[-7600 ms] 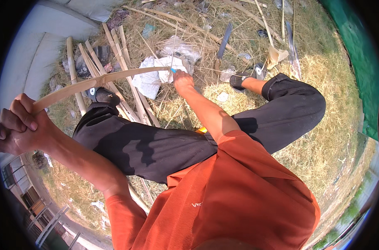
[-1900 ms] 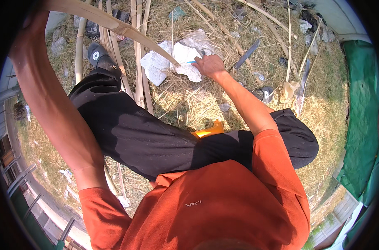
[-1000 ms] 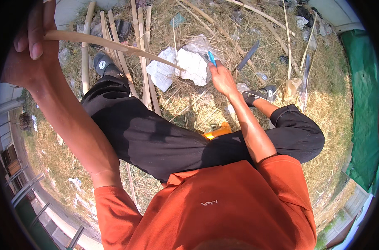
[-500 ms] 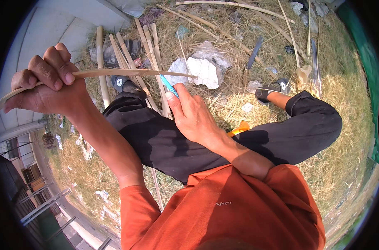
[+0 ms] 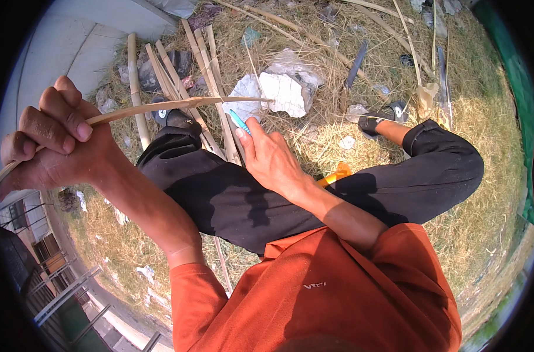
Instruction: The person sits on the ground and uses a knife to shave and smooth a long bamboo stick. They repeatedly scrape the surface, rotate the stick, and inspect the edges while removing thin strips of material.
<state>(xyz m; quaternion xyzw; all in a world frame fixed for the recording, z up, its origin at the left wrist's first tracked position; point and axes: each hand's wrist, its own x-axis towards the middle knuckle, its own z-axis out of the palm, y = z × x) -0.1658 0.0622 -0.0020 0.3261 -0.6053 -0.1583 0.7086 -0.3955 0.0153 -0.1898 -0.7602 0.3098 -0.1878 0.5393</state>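
My left hand, raised at the left, is closed round a long, slightly bowed bamboo strip. The strip's thin far end reaches to the right over the pale stones. My right hand is closed on a slim light-blue tool with a ribbed handle, pointing up and left. Its tip lies just below the strip, with a small gap in the picture; a blade cannot be made out.
Split bamboo lengths and a round pole lie ahead on dry grass, beside white stones. My dark-trousered legs spread below, with an orange-yellow object by the right one. A pale wall rises at the left.
The tool's tip was against the strip's lower edge and is now a little below it. My left hand has moved lower and slightly left; the strip tilts up more toward its far end.
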